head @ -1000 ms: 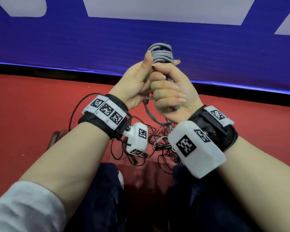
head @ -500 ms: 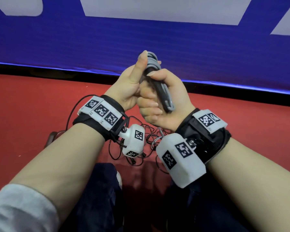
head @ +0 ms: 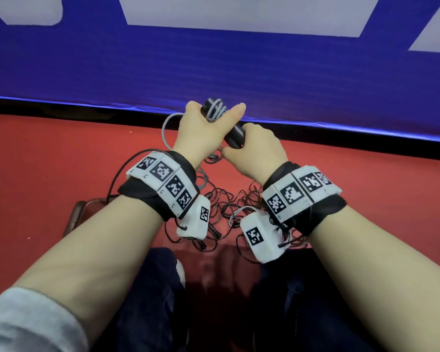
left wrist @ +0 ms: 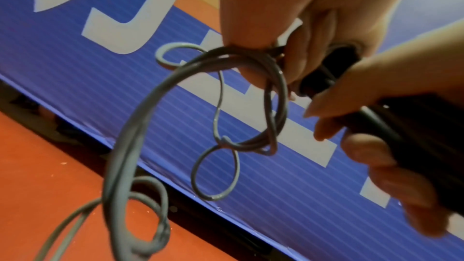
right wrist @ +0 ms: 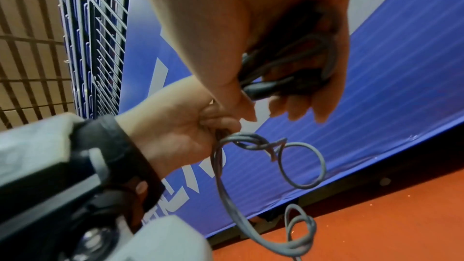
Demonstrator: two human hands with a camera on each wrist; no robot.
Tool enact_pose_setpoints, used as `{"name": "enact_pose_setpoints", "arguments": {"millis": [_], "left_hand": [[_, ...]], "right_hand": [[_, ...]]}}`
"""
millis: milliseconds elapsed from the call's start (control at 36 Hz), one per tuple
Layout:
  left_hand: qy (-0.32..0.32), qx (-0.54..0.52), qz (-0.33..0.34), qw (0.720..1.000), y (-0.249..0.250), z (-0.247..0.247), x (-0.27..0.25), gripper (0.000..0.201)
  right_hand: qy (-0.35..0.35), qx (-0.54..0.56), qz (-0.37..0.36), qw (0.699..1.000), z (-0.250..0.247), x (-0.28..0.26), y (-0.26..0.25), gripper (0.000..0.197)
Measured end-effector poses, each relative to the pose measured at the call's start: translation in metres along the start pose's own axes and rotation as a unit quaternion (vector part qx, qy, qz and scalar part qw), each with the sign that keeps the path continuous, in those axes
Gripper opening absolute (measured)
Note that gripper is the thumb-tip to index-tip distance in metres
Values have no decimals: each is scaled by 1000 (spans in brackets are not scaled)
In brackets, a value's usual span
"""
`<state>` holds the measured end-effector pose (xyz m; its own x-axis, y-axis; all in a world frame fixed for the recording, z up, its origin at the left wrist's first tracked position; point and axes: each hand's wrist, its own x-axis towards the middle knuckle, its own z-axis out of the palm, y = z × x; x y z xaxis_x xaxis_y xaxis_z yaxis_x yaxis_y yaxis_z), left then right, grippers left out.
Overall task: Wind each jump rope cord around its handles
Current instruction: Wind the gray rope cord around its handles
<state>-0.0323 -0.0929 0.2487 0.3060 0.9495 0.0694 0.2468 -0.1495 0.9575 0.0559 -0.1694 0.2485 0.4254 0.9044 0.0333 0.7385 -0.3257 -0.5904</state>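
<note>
A blue banner (head: 214, 72) with large white shapes stands along the far side, its lower edge meeting the red floor (head: 48, 161). Near the person's knees a tangle of thin black cords (head: 226, 201) lies on the floor, partly hidden behind the white tagged wristbands. In the right wrist view a blue wire rack (right wrist: 95, 37) stands at the far left.

Both hands are raised above that tangle, close together. The left hand (head: 201, 128) has its fingers curled round the far end of the dark handles (head: 235, 135), where a few turns of grey cord (head: 215, 110) bunch between thumb and forefinger. The right hand (head: 257, 148) is closed round the near end of the handles, just right of the left one.

From the left hand's grip the rest of the cord hangs loose toward the floor in springy loops (left wrist: 216, 172), curling out to the left.

The handles are smooth, matte and rod-shaped; the cord is round, rubbery-looking and kinked.
</note>
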Motion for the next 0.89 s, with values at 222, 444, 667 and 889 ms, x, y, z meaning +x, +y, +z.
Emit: {"name": "enact_pose_setpoints", "arguments": {"millis": [222,444,667,889], "left_hand": [[19,14,28,999,2,0,-4,59],[6,22,49,999,14,-7,-10,52],[-44,-32,59,997,22,-15,-11,47],[-107,-128,84,982,31,-19,-16,23]], "right_hand": [[39,-26,-11,999,0,6,-1,21],[-10,127,44,991,-8,5,-9,14],[-76,256,90,959,-27,-4,-11,14],[-142,410,94,896,-34,-12,-13,14]]}}
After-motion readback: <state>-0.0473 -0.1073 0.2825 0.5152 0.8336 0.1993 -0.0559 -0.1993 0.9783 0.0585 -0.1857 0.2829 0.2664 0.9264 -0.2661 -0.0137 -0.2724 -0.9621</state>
